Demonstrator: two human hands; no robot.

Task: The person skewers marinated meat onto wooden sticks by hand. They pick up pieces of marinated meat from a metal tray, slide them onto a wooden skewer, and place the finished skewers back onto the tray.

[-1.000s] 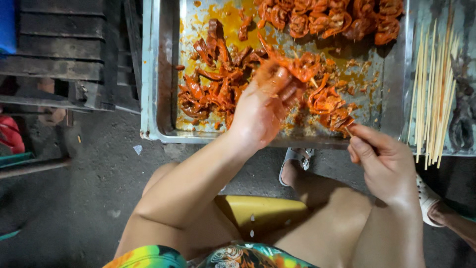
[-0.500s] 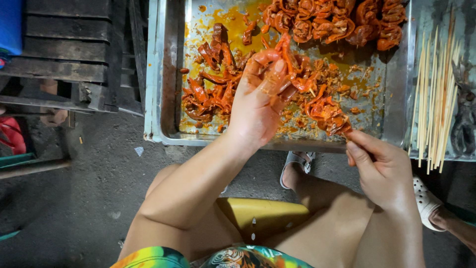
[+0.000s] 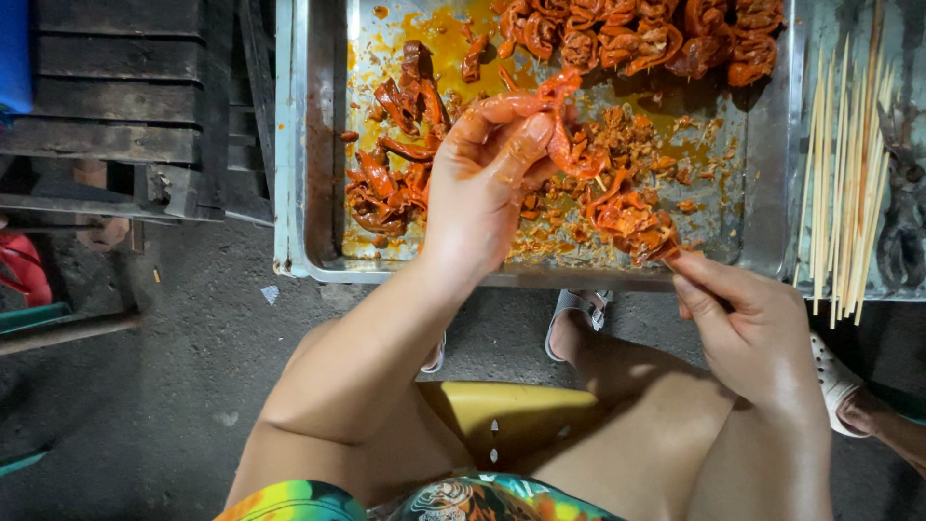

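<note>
My left hand [image 3: 487,178] is over the metal tray [image 3: 313,174], pinching a long strip of red marinated meat [image 3: 555,121] between thumb and fingers. My right hand [image 3: 743,323] sits at the tray's near right corner and grips the end of a thin wooden skewer [image 3: 666,253]. Several pieces of meat [image 3: 627,217] are threaded on that skewer, and the strip in my left hand reaches down toward them. Loose marinated pieces [image 3: 391,154] lie at the tray's left, and more are piled along its far edge [image 3: 637,39].
A bundle of bare wooden skewers [image 3: 849,183] lies in a second tray at the right. Dark wooden slats [image 3: 116,96] stand at the left. I sit on a yellow stool [image 3: 511,410] above a grey concrete floor, with sandalled feet [image 3: 569,309] under the tray.
My left hand has lifted a strip of meat off the tray and brought it up toward the skewer. My right hand has stayed at the tray's corner with the skewer.
</note>
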